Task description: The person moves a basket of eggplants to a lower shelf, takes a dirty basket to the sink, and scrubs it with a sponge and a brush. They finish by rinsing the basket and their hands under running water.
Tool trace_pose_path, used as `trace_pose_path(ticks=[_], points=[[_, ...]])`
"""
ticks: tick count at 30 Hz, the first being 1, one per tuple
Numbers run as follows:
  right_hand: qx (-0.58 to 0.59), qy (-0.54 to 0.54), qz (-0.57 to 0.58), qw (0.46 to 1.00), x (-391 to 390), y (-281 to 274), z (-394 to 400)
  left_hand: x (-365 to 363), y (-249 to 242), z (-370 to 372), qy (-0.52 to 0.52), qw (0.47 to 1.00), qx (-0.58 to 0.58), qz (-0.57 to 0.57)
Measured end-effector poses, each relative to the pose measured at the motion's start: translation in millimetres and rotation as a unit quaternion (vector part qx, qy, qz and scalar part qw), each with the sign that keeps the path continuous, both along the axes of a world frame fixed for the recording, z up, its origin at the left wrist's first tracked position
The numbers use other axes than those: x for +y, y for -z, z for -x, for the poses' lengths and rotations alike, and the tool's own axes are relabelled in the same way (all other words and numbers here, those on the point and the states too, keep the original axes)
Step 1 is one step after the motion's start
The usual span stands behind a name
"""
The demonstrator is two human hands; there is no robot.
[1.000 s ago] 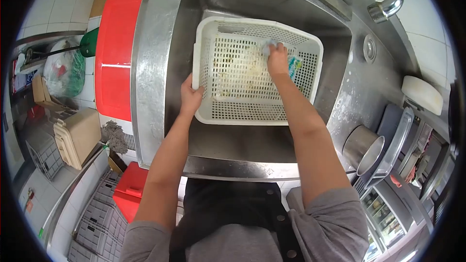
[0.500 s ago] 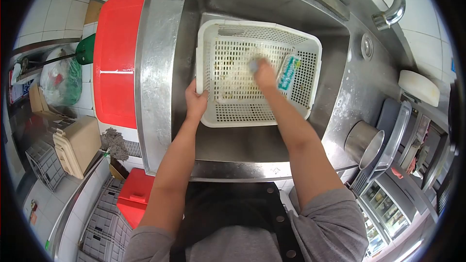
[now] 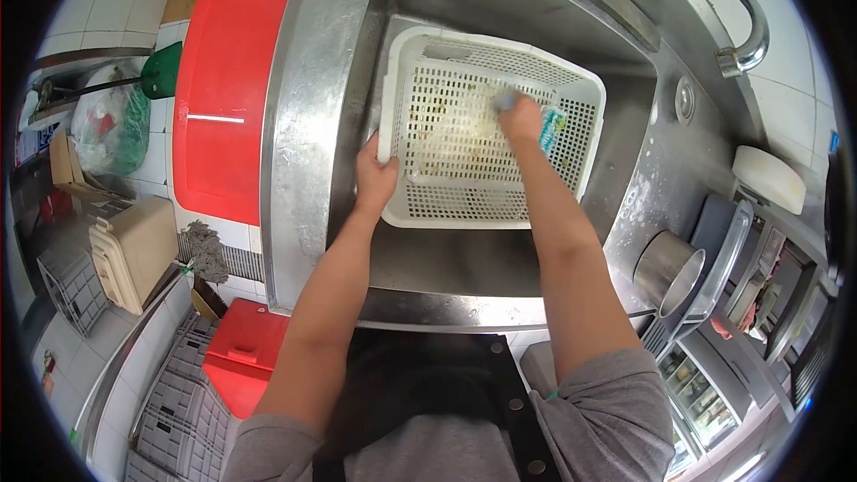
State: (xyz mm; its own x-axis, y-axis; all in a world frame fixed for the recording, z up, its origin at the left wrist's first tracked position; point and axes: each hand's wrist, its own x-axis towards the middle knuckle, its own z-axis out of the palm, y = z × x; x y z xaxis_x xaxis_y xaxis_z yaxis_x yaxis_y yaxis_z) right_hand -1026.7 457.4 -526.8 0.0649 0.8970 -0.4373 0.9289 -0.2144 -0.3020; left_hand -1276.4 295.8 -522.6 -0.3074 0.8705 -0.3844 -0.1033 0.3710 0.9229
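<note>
Your left hand (image 3: 377, 177) grips the basket (image 3: 387, 116); your right hand (image 3: 523, 120) holds a small greyish item (image 3: 505, 102). If the left slackens, pushing could skid the basket.

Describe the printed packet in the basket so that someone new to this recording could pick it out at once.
In the steel sink sits a white perforated basket. Inside, toward its right end and close beside the right hand, is the packet. Its teal-and-white print sets it apart from the small, plain, greyish item at that hand's fingers.
</note>
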Motion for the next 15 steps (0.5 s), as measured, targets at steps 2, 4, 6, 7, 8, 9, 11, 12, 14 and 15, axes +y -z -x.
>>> trace_pose_path(ticks=[2, 4, 6, 7, 8, 9, 11, 12, 14, 15], points=[[-0.051, 0.019, -0.059, 0.997, 7.9, 22.5, -5.9, 0.8, 5.4, -0.4, -0.003, 1.0, 0.009, -0.017], [-0.015, 0.019, -0.16, 0.987, -6.0, 33.9, 22.2, 2.9, -6.7, -1.2, 0.0, 1.0, 0.009, -0.005], [0.035, -0.085, -0.249, 0.964, -40.2, 89.5, 70.2, 8.8, -9.4, -1.3, -0.001, 1.0, 0.01, 0.001], [0.093, -0.162, -0.285, 0.94, -62.9, 71.5, 105.5, 9.1, -7.5, 0.4, 0.004, 1.0, 0.016, 0.002], [0.152, -0.234, -0.315, 0.907, -84.9, 49.5, 127.8, 6.4, -6.6, 1.7, 0.012, 1.0, 0.024, 0.007], [0.153, -0.232, -0.314, 0.908, -84.7, 50.1, 124.1, 4.5, -5.0, -0.1, 0.015, 1.0, 0.025, 0.008], [0.234, -0.215, -0.285, 0.904, -73.9, 53.5, 109.9, 2.0, -0.6, 0.7, -0.009, 1.0, 0.017, -0.015], [0.317, -0.111, -0.174, 0.926, -58.2, 52.4, 91.9, 3.6, -0.7, 2.2, -0.009, 1.0, 0.019, -0.016], [0.149, -0.033, -0.296, 0.943, -30.0, 56.0, 35.0, 3.9, -2.1, 0.1, -0.005, 0.999, 0.014, -0.029], [0.071, 0.042, -0.328, 0.941, -17.9, 64.4, 4.1, 5.7, -3.6, 0.6, -0.007, 0.999, 0.012, -0.029]])
